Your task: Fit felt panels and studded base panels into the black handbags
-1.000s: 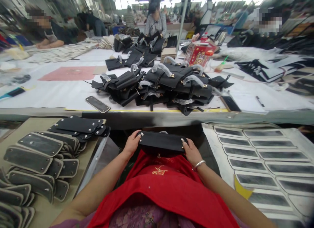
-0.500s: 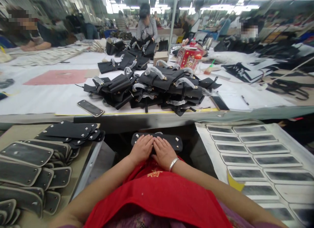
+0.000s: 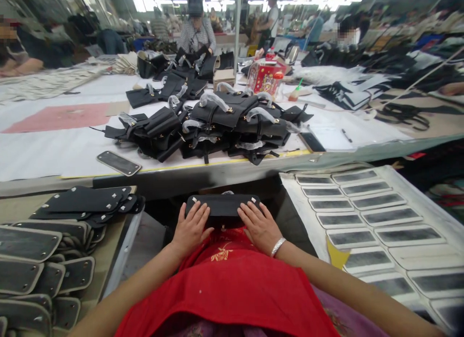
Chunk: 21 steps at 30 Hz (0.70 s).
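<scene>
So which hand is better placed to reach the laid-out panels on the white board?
Probably the right hand: it rests on the black panel nearest the white board on that side.

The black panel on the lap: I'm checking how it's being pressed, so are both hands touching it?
Touching. The head view shows the left hand and the right hand lying flat, spread fingers resting on the black panel.
</scene>
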Each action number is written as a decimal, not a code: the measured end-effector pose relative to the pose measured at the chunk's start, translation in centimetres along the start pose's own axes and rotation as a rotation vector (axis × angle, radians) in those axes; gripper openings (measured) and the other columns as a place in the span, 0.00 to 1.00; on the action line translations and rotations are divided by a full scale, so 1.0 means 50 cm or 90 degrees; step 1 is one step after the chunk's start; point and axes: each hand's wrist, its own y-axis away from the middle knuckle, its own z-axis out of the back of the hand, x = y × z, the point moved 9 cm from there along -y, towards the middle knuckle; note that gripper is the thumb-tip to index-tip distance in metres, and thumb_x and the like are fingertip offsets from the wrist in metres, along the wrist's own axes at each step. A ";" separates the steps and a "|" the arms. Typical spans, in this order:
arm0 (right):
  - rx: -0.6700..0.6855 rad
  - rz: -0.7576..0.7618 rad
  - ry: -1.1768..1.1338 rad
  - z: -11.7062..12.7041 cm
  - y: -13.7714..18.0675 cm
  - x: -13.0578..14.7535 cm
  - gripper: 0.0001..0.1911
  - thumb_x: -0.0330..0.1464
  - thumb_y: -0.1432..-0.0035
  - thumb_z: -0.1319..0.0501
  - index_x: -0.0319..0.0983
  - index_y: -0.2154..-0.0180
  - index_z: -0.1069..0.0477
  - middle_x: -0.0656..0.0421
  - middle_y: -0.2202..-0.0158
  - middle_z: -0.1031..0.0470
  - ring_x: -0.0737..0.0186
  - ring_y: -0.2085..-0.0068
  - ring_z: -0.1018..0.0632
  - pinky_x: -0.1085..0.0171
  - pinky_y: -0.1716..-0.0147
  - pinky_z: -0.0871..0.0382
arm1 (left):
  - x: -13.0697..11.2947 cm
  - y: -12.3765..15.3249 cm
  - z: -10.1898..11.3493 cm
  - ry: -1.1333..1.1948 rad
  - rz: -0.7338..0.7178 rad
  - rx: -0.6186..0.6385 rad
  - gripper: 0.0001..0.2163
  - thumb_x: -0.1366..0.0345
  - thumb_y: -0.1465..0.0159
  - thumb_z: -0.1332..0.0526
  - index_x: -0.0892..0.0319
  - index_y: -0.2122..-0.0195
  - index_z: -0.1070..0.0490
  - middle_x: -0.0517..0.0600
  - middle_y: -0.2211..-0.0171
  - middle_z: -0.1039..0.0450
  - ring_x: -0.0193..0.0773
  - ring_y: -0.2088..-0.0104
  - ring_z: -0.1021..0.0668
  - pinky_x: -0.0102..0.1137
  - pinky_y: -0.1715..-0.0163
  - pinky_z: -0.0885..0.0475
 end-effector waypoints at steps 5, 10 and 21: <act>-0.030 0.005 0.001 -0.002 0.005 0.011 0.22 0.28 0.37 0.52 0.34 0.42 0.41 0.52 0.40 0.44 0.51 0.38 0.49 0.48 0.40 0.61 | -0.035 -0.009 -0.015 0.035 -0.015 -0.008 0.22 0.60 0.38 0.46 0.57 0.42 0.41 0.56 0.44 0.38 0.51 0.42 0.38 0.52 0.41 0.60; -0.060 -0.017 -0.053 0.021 -0.008 -0.012 0.20 0.32 0.39 0.47 0.36 0.45 0.37 0.52 0.41 0.43 0.50 0.39 0.49 0.47 0.40 0.63 | -0.023 -0.023 -0.002 0.030 0.015 0.027 0.22 0.59 0.38 0.45 0.58 0.43 0.39 0.57 0.44 0.38 0.53 0.43 0.38 0.55 0.41 0.59; -0.018 -0.601 -0.825 -0.202 0.075 -0.206 0.31 0.42 0.34 0.68 0.32 0.54 0.33 0.46 0.57 0.27 0.56 0.57 0.25 0.57 0.60 0.29 | -0.136 -0.100 -0.041 0.007 -0.124 0.051 0.25 0.55 0.40 0.44 0.64 0.45 0.38 0.59 0.44 0.38 0.50 0.44 0.35 0.47 0.42 0.46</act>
